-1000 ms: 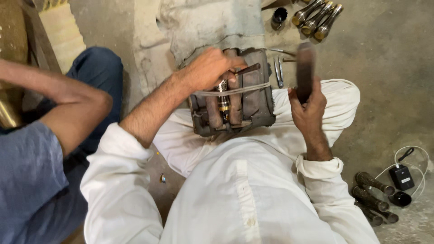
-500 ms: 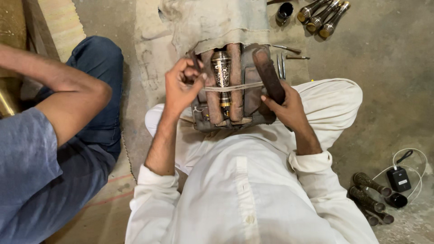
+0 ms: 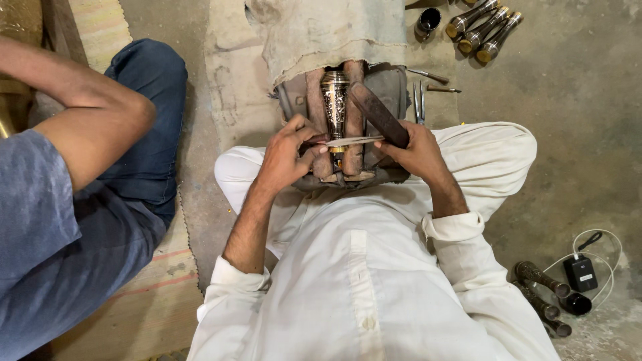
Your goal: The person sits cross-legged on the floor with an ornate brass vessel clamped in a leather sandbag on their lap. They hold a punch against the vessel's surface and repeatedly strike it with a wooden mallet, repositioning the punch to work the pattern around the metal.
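Far left there's another person in a blue shirt [image 3: 40, 234] and jeans, sitting on a striped mat [image 3: 144, 311] with one bare arm bent across the knee. That arm is well away from the work.

Moving in, the worker in white sits cross-legged on the concrete floor [image 3: 575, 154]. Their left hand [image 3: 291, 157] is curled tight, fingers pinched around the near end of a thin metal tool [image 3: 354, 141] that lies crosswise over the piece. So that hand is closed on the tool, not just resting there.

The piece itself is an engraved brass vase [image 3: 334, 107], dark with fine patterning. It lies lengthwise between two wooden rods [image 3: 314, 100] in a padded holder [image 3: 391, 87] right in front of the lap, narrow end toward the worker. A dusty cloth [image 3: 328, 33] hangs over the far end of the holder.

The right hand [image 3: 418, 154] is wrapped shut around the lower end of a dark flat wooden beater [image 3: 378, 113], which angles up and to the left, its far end close by the vase.

Just right of the holder, a pair of tweezers [image 3: 419, 100] and a couple of small punches [image 3: 435, 81] lie on the floor. Top right is a row of three finished brass pieces [image 3: 485, 23]. Bottom right are more dark pieces [image 3: 542, 297] and a black charger with a white cable [image 3: 580, 271].
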